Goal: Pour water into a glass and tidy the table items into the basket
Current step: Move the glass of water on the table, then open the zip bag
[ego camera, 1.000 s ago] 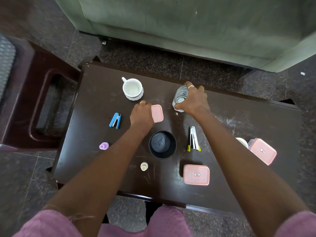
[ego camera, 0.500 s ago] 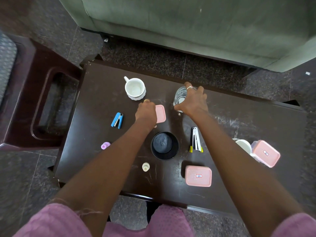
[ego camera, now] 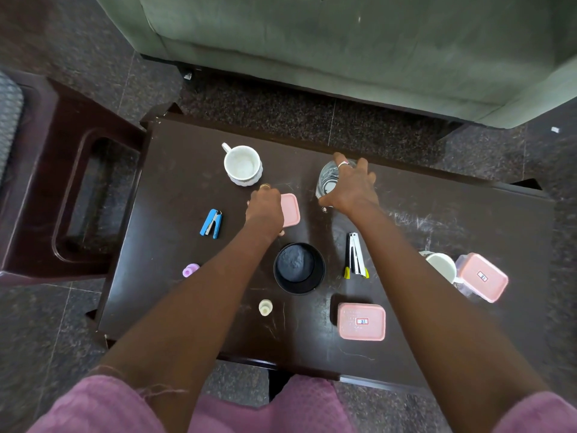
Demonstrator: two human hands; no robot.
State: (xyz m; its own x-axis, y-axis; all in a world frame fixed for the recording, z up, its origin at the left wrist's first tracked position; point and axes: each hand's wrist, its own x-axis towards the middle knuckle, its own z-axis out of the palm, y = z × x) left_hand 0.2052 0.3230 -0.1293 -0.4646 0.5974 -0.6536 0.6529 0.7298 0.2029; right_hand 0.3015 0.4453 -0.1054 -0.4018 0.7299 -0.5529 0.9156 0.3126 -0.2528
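Note:
A clear glass (ego camera: 328,179) stands at the back of the dark table (ego camera: 175,245); my right hand (ego camera: 351,187) is wrapped around its right side. My left hand (ego camera: 263,209) grips a small pink lidded box (ego camera: 290,210) at its left edge. In front of both hands sits a round black basket (ego camera: 299,268), which looks empty. A white cup (ego camera: 243,164) stands at the back left. A blue stapler (ego camera: 211,223) lies left of my left hand, and a black-and-silver stapler (ego camera: 355,256) lies right of the basket.
Two more pink boxes sit at the front (ego camera: 361,321) and at the right (ego camera: 482,276), the latter beside a white lid (ego camera: 441,265). A small purple cap (ego camera: 190,270) and a cream cap (ego camera: 265,307) lie front left. A brown stool (ego camera: 40,182) stands left; a green sofa (ego camera: 343,42) lies beyond.
Both hands keep their holds on the pink box and the glass. The view has shifted slightly, bringing the right pink box and the white lid more into sight.

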